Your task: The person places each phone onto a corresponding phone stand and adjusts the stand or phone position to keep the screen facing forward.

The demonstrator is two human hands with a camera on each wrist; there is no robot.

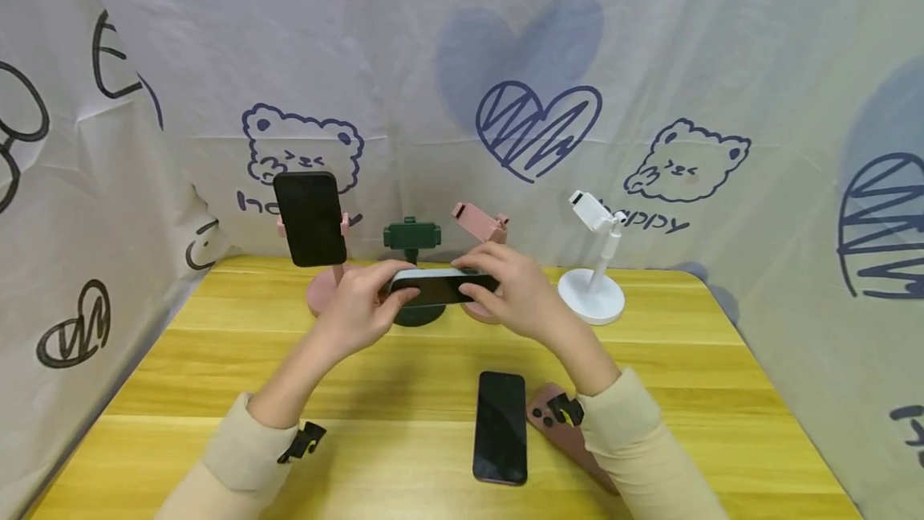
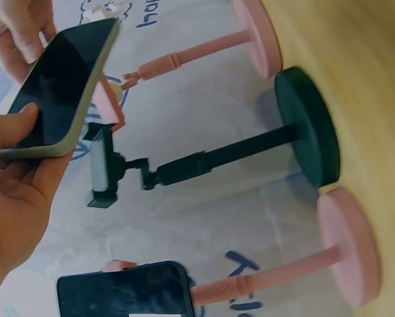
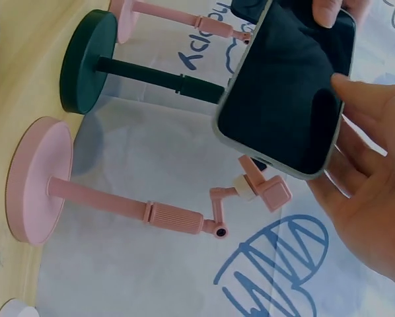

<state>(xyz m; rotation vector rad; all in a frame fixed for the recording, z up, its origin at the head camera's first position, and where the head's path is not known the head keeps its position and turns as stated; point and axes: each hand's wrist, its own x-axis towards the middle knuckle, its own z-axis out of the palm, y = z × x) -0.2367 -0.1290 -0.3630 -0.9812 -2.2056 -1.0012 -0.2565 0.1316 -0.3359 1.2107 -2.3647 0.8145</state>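
Both hands hold one smartphone (image 1: 436,290) sideways, its dark screen facing the person and its pale frame showing along the top. My left hand (image 1: 358,305) pinches one end, thumb on the screen and fingers behind. At the other end my right hand (image 1: 516,289) grips it the same way. In the left wrist view the phone (image 2: 62,86) is close to the clamp of a dark green phone stand (image 2: 178,168). A pink phone stand (image 3: 125,205) with a tilted clamp stands beside the green one, partly hidden by the right hand in the head view.
At the left, a black phone (image 1: 310,219) sits upright in another pink stand (image 1: 318,294). A white stand (image 1: 593,295) is at the right. On the wooden table (image 1: 404,456) lie a face-up phone (image 1: 500,428) and a pink phone (image 1: 570,444), partly under the right sleeve. Printed cloth hangs behind.
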